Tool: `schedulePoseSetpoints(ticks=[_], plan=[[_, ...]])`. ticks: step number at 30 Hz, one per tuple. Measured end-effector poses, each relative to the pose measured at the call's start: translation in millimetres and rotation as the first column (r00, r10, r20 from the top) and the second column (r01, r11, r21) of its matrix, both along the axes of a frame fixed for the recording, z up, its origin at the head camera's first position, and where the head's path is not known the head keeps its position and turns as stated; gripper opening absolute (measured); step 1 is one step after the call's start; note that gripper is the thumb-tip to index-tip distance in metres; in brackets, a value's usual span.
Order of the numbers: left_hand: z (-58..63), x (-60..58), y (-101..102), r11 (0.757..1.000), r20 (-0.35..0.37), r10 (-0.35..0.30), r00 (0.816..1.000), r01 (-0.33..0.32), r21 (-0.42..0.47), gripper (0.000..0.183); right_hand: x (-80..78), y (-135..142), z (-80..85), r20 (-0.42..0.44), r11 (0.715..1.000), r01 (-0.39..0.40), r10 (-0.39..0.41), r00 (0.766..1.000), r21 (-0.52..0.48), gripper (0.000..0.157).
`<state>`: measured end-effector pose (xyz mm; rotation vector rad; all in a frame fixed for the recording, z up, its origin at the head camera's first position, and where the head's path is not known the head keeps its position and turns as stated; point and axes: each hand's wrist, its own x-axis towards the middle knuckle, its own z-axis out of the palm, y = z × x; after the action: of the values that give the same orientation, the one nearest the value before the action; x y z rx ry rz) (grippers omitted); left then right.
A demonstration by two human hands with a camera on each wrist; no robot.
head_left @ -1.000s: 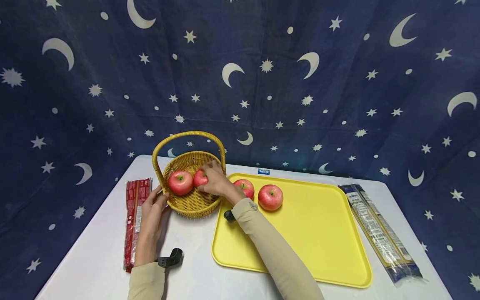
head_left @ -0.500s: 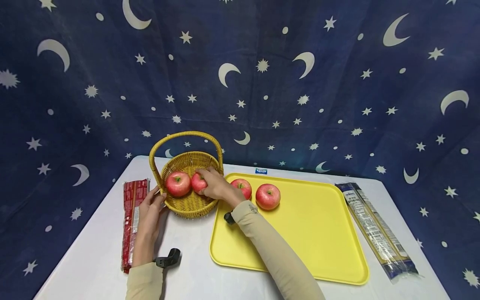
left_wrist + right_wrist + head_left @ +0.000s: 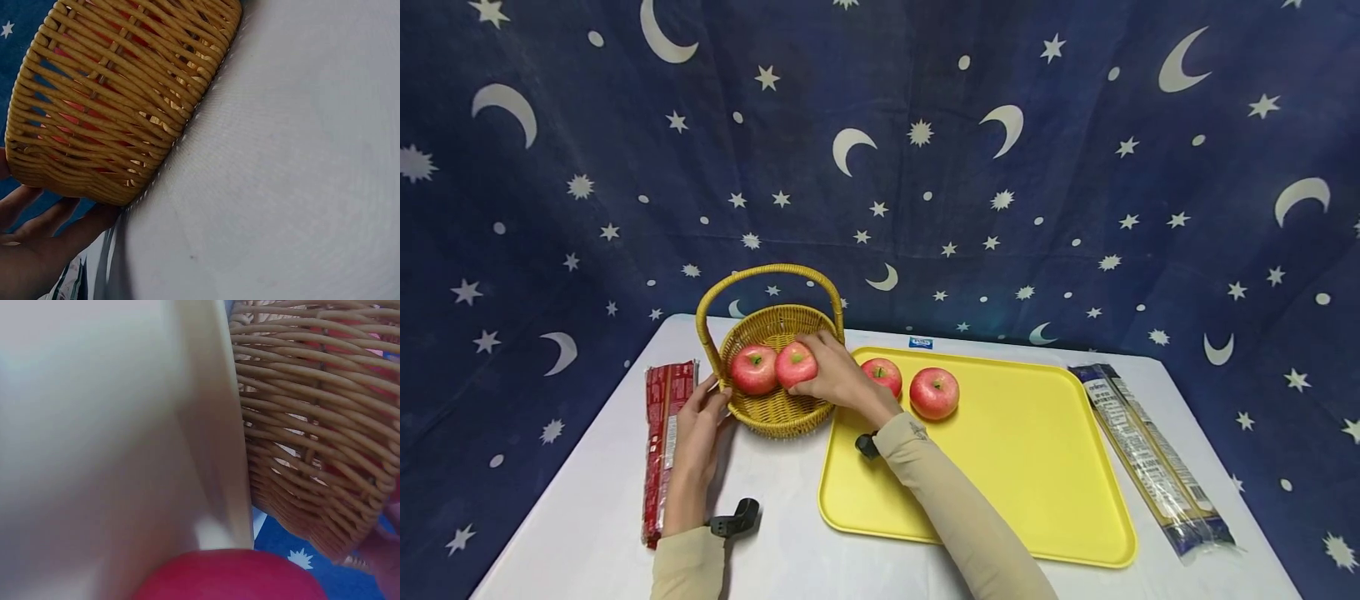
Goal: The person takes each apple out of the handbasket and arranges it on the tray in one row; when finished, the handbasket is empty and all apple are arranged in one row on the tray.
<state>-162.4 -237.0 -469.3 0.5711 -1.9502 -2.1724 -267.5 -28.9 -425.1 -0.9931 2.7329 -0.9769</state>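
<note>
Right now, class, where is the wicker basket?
In the head view, the wicker basket stands left of centre on the white table, between the red packet and the yellow tray; the left hand touches its rim.

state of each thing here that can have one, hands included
Wicker basket: upright, handle up
Left apple: inside basket, stem up
Held apple: gripped, stem showing, lifted or resting unclear
Yellow tray: flat, right side up
Tray apples: on tray, stems up
Red packet: lying, opened or sealed unclear
Blue-ended packet: lying, opened or sealed unclear
Left hand: holding basket
Right hand: gripping apple
</note>
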Motion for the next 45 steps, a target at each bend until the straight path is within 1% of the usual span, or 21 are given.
schedulePoseSetpoints(ticks=[5, 11, 15, 24, 31, 35, 38, 41, 45], plan=[[0.6, -0.8, 1, 1.000, 0.008, 0.003, 1.000, -0.003, 0.002, 0.058, 6.4, 11, 6.5, -0.005, 0.998, -0.022, 0.021, 1.000, -0.054, 0.078], [0.7, 0.0, 1, 1.000, 0.017, -0.002, 1.000, 0.002, -0.002, 0.059, 14.8, 27, 15.2, 0.036, 0.996, -0.033, 0.036, 0.999, -0.089, 0.080], [1.3, 0.4, 1, 1.000, 0.024, 0.000, 1.000, 0.001, -0.017, 0.060, 20.0, 41, 21.6, 0.043, 0.993, -0.040, 0.046, 0.998, -0.115, 0.079], [2.7, -1.2, 2, 1.000, 0.015, 0.005, 1.000, -0.004, -0.012, 0.060, 27.0, 73, 31.7, -0.012, 0.986, -0.030, 0.029, 1.000, -0.163, 0.077], [0.2, 0.7, 0, 1.000, 0.026, -0.010, 1.000, 0.011, -0.018, 0.061, 30.7, 107, 33.6, -0.016, 0.985, 0.043, -0.046, 0.999, -0.168, 0.076], [0.5, 2.8, -1, 1.000, 0.036, 0.000, 0.999, 0.001, -0.017, 0.060, 30.9, 127, 32.4, -0.040, 0.982, 0.082, -0.091, 0.995, -0.172, 0.076], [0.5, 3.6, -1, 1.000, 0.029, 0.002, 1.000, -0.002, -0.011, 0.060, 30.6, 142, 29.7, -0.047, 0.975, 0.115, -0.126, 0.991, -0.189, 0.076], [0.5, 3.4, -1, 1.000, 0.021, -0.003, 1.000, 0.003, -0.007, 0.061, 30.4, 157, 28.2, -0.022, 0.967, 0.152, -0.160, 0.987, -0.206, 0.077], [0.2, 1.8, -1, 1.000, 0.016, -0.005, 1.000, 0.005, 0.007, 0.061, 30.6, 177, 30.9, 0.016, 0.957, 0.199, -0.200, 0.980, -0.209, 0.077]])
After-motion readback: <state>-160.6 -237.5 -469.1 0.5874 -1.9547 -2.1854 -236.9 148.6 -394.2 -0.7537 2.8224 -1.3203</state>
